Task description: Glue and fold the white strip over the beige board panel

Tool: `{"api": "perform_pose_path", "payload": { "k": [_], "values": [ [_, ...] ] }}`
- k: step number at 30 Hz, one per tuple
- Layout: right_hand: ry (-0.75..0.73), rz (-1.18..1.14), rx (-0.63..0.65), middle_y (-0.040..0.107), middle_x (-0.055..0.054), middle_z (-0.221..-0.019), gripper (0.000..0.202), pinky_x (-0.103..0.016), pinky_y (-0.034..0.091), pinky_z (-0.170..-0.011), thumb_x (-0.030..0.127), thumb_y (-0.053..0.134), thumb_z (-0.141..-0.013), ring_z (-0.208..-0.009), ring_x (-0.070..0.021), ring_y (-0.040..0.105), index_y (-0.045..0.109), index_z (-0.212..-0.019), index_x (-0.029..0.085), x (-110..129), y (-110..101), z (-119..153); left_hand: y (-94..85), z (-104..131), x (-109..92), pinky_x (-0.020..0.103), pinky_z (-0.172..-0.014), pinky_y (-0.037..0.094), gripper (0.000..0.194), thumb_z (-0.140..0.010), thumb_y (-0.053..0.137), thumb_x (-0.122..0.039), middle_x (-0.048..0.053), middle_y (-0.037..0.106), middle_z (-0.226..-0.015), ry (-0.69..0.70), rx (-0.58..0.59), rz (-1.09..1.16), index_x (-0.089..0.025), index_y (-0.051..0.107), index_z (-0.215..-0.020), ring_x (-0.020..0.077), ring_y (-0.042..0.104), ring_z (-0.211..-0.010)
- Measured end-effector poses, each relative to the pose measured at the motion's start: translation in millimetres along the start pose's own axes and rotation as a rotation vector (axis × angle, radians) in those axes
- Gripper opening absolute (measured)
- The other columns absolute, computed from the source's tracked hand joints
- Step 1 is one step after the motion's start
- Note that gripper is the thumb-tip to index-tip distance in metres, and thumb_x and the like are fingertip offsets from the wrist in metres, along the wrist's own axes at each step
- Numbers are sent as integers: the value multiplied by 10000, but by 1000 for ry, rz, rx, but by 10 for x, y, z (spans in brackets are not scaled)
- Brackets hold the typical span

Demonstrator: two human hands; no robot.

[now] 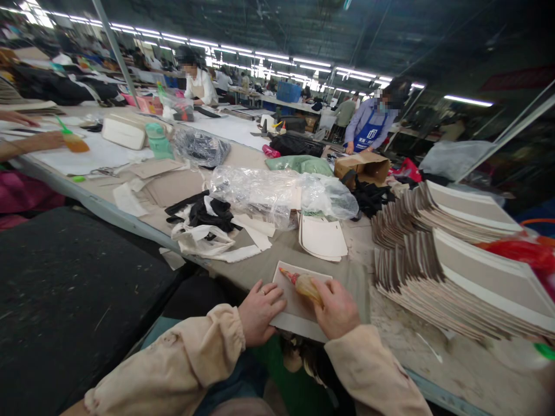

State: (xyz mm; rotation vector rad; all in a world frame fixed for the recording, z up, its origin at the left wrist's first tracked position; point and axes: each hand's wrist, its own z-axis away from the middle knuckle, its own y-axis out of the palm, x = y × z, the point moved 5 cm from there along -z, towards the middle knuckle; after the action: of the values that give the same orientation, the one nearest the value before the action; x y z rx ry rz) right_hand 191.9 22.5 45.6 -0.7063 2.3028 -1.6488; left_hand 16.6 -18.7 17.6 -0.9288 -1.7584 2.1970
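Observation:
In my right hand [337, 307] is a squeeze glue bottle [309, 288], yellowish with a red nozzle. It is tilted, its tip pointing left over the upper part of a flat panel [299, 315]. That panel is grey-beige with pale borders and lies at the table's near edge. My left hand [262, 312] rests on the panel's left side, fingers stretched out and a ring on one of them. Whether the nozzle touches the panel I cannot tell. Just beyond lies a small pile of white panels [323, 237].
Two tall fanned stacks of panels [485, 277] stand on the right. Clear plastic bags [260, 190], black and white scraps [208, 216] and a cardboard box [362, 166] lie farther back. At left, a co-worker's hand [47, 141] is near another glue bottle [74, 141].

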Motion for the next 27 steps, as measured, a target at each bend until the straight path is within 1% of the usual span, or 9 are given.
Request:
{"api": "perform_pose_path", "payload": {
  "k": [6,10,13,16,19,22,24,27],
  "values": [
    [39,46,-1,527,-42,-825,324,-268,422,-621,208,543,-775,-719,-188,528,618,-1087,256,24,-67,-40,22,0,4,593,-1061,157,644,-680,616,-368,114,398,-1365,-10,-2,2,-225,426,-1278,346,281,-1291],
    [60,78,-11,515,-27,-779,338,-252,403,-586,198,538,-771,-671,-172,523,615,-1088,287,-22,-155,5,29,7,5,596,-1065,141,653,-673,622,-364,113,393,-1372,-11,-6,11,-228,428,-1281,349,277,-1296],
    [98,103,-12,522,-28,-780,362,-254,405,-572,186,525,-772,-652,-169,528,609,-1109,285,-116,-230,88,23,10,5,591,-1071,130,650,-678,626,-382,107,403,-1369,-16,-10,23,-226,437,-1280,341,276,-1300],
    [140,149,-18,539,-30,-776,359,-261,405,-553,181,535,-766,-634,-171,540,617,-1102,278,-263,-312,200,21,9,5,590,-1071,133,655,-681,633,-395,108,411,-1366,-22,-10,31,-221,439,-1282,338,274,-1300],
    [186,185,-32,545,-29,-759,320,-257,400,-526,215,550,-771,-619,-168,550,631,-1075,273,-439,-392,333,31,4,7,591,-1069,137,658,-683,635,-396,117,406,-1368,-22,-10,29,-220,437,-1286,342,275,-1300],
    [253,199,-56,567,-36,-802,315,-254,417,-526,235,543,-767,-648,-172,568,626,-1070,265,-589,-470,460,47,-3,13,592,-1071,129,658,-682,637,-408,119,405,-1367,-27,-11,24,-219,444,-1282,344,270,-1302],
    [308,200,-69,572,-33,-823,316,-256,422,-520,243,529,-767,-652,-173,573,619,-1068,267,-648,-515,522,51,-7,13,593,-1071,127,653,-681,638,-412,120,411,-1360,-29,-16,24,-220,451,-1276,344,271,-1301],
    [352,204,-78,567,-35,-819,315,-264,414,-502,271,513,-775,-639,-177,571,615,-1072,257,-666,-560,570,49,-8,9,590,-1073,128,648,-679,642,-411,117,419,-1351,-31,-23,28,-223,455,-1270,344,275,-1297]
  ]
}}
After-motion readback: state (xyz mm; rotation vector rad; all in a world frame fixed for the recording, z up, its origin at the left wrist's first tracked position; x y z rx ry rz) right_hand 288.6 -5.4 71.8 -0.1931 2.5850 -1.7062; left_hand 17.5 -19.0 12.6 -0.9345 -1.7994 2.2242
